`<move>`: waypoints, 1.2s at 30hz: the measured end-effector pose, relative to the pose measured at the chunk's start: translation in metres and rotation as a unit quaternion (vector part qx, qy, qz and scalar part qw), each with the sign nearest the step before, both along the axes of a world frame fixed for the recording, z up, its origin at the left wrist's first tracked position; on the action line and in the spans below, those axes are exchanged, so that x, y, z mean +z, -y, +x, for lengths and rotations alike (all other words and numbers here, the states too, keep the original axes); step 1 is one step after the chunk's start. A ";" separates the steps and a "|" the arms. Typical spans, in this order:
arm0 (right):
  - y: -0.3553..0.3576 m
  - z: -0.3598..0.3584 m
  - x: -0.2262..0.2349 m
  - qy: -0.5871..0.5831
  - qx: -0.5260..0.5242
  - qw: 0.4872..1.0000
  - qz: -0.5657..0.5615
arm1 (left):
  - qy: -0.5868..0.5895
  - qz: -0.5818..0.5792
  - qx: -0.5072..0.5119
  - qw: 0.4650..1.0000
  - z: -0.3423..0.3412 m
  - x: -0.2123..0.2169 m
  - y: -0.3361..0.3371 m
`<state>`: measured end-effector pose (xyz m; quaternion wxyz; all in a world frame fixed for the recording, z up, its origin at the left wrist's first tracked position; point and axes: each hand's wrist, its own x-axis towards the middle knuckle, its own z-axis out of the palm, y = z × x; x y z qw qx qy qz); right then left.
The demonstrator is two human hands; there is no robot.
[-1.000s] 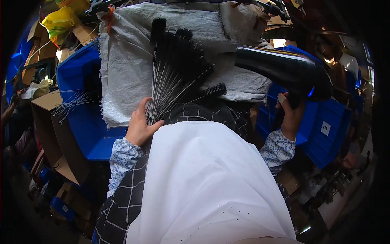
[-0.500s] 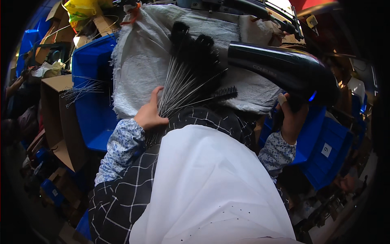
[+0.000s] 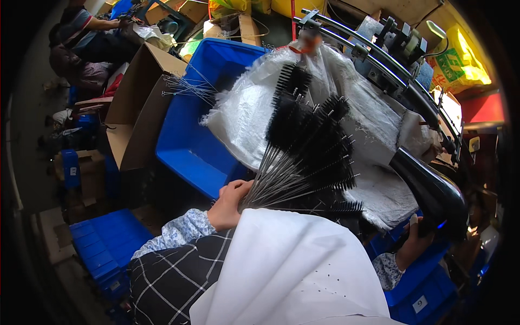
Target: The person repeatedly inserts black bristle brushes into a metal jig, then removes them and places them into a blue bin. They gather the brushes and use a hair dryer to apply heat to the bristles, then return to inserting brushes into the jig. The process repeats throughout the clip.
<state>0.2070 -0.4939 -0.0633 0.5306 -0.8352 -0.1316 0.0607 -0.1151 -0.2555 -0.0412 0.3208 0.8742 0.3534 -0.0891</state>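
My left hand (image 3: pixel 230 206) is closed round the gathered wire stems of a bunch of black bottle brushes (image 3: pixel 309 135). Their bristled heads fan out away from me, over a white woven sack (image 3: pixel 241 114). A few brushes at the near side point to the right, partly behind the white cloth over my front. At the right, my right hand (image 3: pixel 414 245) grips the handle of a black hair dryer (image 3: pixel 430 189). A small blue light glows near the grip, and the nozzle points up and left toward the sack and brushes.
A blue bin (image 3: pixel 187 132) stands left of the sack, with loose wire stems (image 3: pixel 189 86) across its rim. Beside it is an open cardboard box (image 3: pixel 138 103). A metal machine with curved rails (image 3: pixel 390 59) stands behind the sack. Another person (image 3: pixel 89 38) sits at the far left.
The whole view has turned, so the bin, box and sack appear shifted right. The brush heads are fanned wider. My left fingers, more spread before, now close round the stems. The dryer stays in my right hand.
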 end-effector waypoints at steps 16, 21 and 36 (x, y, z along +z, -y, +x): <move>-0.018 0.003 0.000 -0.024 0.034 0.998 0.042 | 0.215 -0.344 0.246 0.880 -0.010 -0.001 -0.031; -0.014 0.000 0.008 -0.010 0.035 0.999 0.026 | 0.199 -0.011 0.132 0.971 0.022 -0.035 -0.066; -0.004 -0.009 0.009 0.059 0.008 0.996 -0.065 | 0.125 -0.029 -0.062 0.990 0.051 -0.069 -0.061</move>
